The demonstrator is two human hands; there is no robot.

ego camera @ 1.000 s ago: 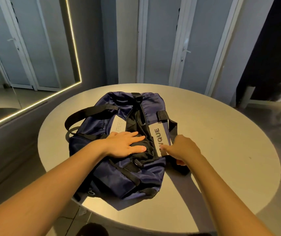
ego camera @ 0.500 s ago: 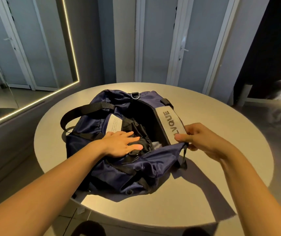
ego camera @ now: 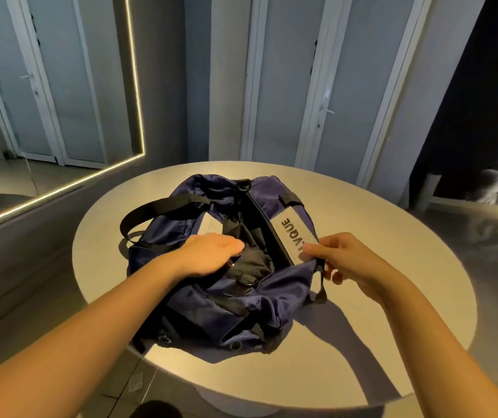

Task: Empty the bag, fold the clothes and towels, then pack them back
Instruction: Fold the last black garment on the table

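Head view: a round, pale desk [ego camera: 392, 224] is seen from above, and on it a navy duffel bag [ego camera: 241, 306] is laid with one end toward the viewer. The bag is set left of the desk's middle, and its near end reaches the near rim. Its top opening is parted along its length. Inside, crumpled black fabric [ego camera: 255, 260] is visible, filling the part of the mouth that can be seen; how many pieces are there, and whether they are clothes or towels, cannot be told. A small white tag [ego camera: 210, 227] is shown on the left lip of the opening. A black carry strap [ego camera: 157, 209] is looped out over the bag's left side.

The left grip [ego camera: 211, 254], a bare hand, is laid on the left lip of the opening with its fingers fairly straight and close together, the tips reaching over the black fabric. The right grip [ego camera: 350, 263], also bare, is clamped on the near end of a grey label panel [ego camera: 289, 233] that runs along the right lip; the panel is pinched between thumb and fingers and is printed with dark letters, partly covered.

A mirror [ego camera: 60, 95] edged with a lit strip is mounted on the wall at left, and pale doors [ego camera: 286, 86] are seen beyond the desk.
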